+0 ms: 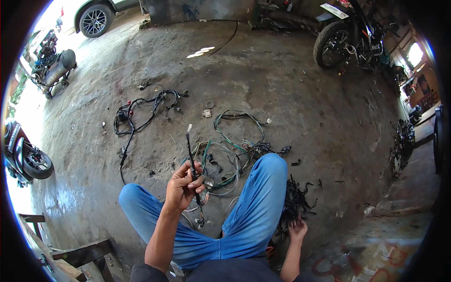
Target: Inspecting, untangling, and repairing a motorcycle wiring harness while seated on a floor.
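My left hand (185,185) is closed around a black wrapped cable (189,149) with a small pale connector at its upper end, held up between my knees. Tangled green, grey and black wires (235,174) lie on the floor behind it. A separate looped black harness (133,117) with small red parts lies to the upper left. My right hand (297,226) is low beside my right knee, fingers apart and slightly bent, at the edge of a pile of black scraps (293,199); whether it touches them is unclear.
A motorcycle (345,44) stands at the upper right, another (33,160) at the left, with a metal tank machine (58,66) above it and a car wheel (94,22) at the back. A wooden frame (82,246) is near my lower left. Small parts (206,113) dot the concrete floor (263,84).
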A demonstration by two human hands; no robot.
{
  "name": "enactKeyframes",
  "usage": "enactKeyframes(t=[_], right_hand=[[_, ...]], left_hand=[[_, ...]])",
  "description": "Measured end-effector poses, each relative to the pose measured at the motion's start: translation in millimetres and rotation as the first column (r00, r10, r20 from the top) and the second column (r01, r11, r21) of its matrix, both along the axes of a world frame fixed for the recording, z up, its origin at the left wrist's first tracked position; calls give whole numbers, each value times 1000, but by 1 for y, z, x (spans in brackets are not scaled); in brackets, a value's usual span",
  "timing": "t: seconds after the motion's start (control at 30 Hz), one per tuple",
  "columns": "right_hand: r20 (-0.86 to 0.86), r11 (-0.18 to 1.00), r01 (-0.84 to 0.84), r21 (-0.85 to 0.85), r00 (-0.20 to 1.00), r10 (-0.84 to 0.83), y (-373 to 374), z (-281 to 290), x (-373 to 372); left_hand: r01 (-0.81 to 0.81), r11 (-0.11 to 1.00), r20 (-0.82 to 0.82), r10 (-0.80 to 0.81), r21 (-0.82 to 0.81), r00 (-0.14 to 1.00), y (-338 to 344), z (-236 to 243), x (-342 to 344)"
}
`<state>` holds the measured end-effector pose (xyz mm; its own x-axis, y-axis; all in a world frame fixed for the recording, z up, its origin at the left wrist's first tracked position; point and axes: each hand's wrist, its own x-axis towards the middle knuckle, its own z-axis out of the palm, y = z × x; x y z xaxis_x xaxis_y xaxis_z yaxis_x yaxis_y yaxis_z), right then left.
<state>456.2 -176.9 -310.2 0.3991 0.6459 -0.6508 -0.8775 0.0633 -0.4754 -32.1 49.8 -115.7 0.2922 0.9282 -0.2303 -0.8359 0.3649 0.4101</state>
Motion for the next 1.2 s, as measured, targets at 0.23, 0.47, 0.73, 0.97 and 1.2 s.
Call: enactKeyframes(t=[0.23, 0.47, 0.73, 0.97, 1.2], right_hand=[[-20, 981, -118, 156, 992, 123, 101, 24, 6], [-67, 984, 31, 175, 998, -19, 157, 68, -53], [35, 920, -133, 369, 991, 129, 162, 95, -36], [753, 941, -133, -311, 569, 329, 155, 86, -30], [895, 892, 67, -447, 48, 444, 147, 65, -23]], left_hand=[[-34, 999, -60, 32, -35, 998, 0, 1, -3], [-176, 981, -54, 172, -85, 984, 1, -16, -20], [-201, 980, -144, 198, -6, 970, -3, -15, -25], [-234, 972, -105, 229, -37, 968, -2, -10, -14], [-204, 976, -21, 203, -70, 979, 1, -13, -15]])
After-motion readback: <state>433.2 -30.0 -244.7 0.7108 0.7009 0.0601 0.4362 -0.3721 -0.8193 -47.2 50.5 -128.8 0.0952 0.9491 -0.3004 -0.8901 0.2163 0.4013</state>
